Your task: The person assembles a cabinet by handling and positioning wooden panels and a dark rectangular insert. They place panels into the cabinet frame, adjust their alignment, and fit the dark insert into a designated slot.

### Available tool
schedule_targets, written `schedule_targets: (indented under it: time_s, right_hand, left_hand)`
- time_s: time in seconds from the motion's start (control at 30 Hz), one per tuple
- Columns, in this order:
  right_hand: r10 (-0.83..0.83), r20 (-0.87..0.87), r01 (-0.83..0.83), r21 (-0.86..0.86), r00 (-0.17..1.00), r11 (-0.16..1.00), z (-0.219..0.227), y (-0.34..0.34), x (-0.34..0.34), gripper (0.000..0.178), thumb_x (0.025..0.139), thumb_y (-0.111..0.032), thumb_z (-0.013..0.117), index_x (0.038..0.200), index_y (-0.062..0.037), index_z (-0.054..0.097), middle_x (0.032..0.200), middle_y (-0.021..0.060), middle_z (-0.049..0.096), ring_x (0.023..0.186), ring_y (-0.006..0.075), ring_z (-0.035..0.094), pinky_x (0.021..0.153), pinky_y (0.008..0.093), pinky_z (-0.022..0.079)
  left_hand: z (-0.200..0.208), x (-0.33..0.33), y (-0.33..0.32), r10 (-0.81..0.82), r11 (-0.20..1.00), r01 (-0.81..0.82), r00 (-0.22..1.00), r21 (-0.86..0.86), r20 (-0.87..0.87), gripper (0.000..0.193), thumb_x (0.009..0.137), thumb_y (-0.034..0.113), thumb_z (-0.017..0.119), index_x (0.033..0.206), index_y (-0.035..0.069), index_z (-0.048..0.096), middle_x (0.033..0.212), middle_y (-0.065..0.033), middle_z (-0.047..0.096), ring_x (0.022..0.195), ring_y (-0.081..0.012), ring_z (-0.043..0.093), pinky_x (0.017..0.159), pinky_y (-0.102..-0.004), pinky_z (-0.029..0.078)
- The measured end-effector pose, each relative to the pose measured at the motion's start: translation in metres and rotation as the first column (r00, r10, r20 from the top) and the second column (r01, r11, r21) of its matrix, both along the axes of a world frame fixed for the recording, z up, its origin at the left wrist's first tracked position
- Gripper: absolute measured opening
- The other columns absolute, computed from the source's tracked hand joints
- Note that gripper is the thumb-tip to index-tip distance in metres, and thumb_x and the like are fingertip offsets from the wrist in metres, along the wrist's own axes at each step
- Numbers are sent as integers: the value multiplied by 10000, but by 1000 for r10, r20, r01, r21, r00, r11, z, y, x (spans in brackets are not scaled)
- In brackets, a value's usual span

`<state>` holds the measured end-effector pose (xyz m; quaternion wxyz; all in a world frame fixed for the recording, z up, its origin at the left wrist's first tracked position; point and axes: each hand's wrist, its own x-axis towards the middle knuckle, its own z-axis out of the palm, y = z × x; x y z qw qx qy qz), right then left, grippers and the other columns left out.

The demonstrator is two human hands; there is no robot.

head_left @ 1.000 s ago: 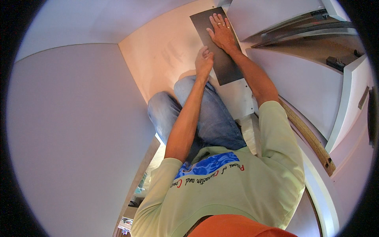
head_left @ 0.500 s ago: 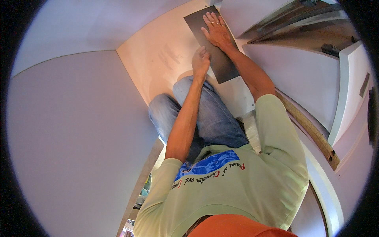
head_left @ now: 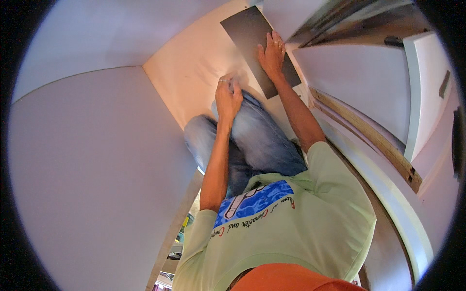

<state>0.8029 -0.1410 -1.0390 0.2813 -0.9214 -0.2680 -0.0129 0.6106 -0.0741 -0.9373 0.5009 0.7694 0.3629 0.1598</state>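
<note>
Sheet [head_left: 250,43] lies on the board [head_left: 179,77], near its right edge, under the right hand [head_left: 273,55]. Left hand [head_left: 229,98] is left of the sheet, apparently above the knees [head_left: 200,132]. Side panel [head_left: 97,169] stands left of board.

Dark rectangular sheet [head_left: 246,43] on pale beige board [head_left: 177,75]

a dark, flat, long rectangular panel [head_left: 246,39] lies slantwise on a pale tan surface [head_left: 179,80].

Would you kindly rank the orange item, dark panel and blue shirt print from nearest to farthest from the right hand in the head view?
1. Dark panel, under right hand.
2. Blue shirt print, lower centre.
3. Orange item, bottom edge.
</note>
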Motion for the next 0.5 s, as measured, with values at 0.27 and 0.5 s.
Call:
schedule_targets:
  time_s: [0.27,0.5]
  right_hand:
    - [75,-46,-74,7,996,997,2,-6,-28,579,867,-244,652,1389,-42,503,1503,218,401,1428,381,323,1179,541,221]
    - [-8,79,18,-123,997,992,0,-21,-12,666,920,-339,614,1448,10,406,1537,242,335,1444,385,279,1193,540,169]
  left_hand:
    - [-5,8,1,-21,998,17,998,-64,-60,296,928,187,563,1137,13,680,1130,-225,668,1048,-385,629,935,-420,488]
    - [2,4,0,-75,996,79,993,32,-95,302,927,194,525,1112,34,701,1149,-220,671,1058,-381,634,946,-420,486]
